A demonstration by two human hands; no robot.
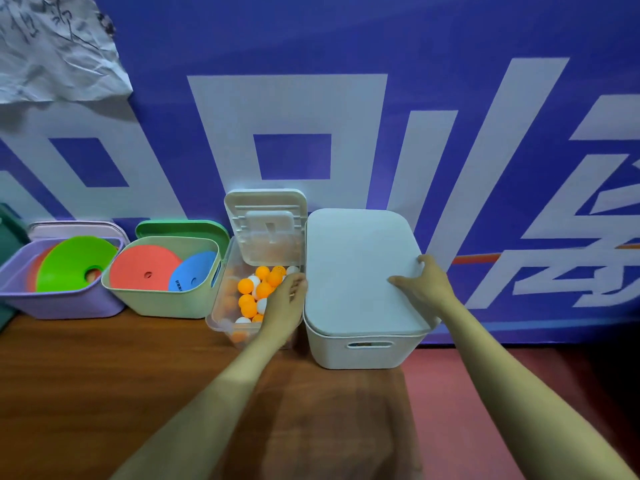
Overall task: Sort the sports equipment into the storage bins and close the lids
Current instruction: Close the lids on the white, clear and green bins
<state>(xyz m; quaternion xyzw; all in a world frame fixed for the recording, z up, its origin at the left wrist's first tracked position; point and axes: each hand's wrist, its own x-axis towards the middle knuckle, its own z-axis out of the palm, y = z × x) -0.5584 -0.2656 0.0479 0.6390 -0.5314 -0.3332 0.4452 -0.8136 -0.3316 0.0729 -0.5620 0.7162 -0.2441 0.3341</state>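
Observation:
A white bin (367, 355) stands at the right with its white lid (356, 268) lying on top. My right hand (424, 284) holds the lid's right edge, thumb on top and fingers curled over the rim. My left hand (285, 303) holds the lid's left edge, above the clear bin (221, 313) of orange and white ping-pong balls (254, 292). That bin's clear lid (266, 226) stands open behind it. A green bin (162, 299) holds a red disc (143, 268) and a blue disc (192, 271). A purple bin (65, 303) holds a green disc (71, 263).
The bins sit in a row on a brown wooden surface (104, 375) against a blue and white banner (346, 116). The green lid (180, 228) and purple lid (74, 228) lean behind their bins. Crumpled paper (52, 46) hangs top left. Red floor (485, 393) lies to the right.

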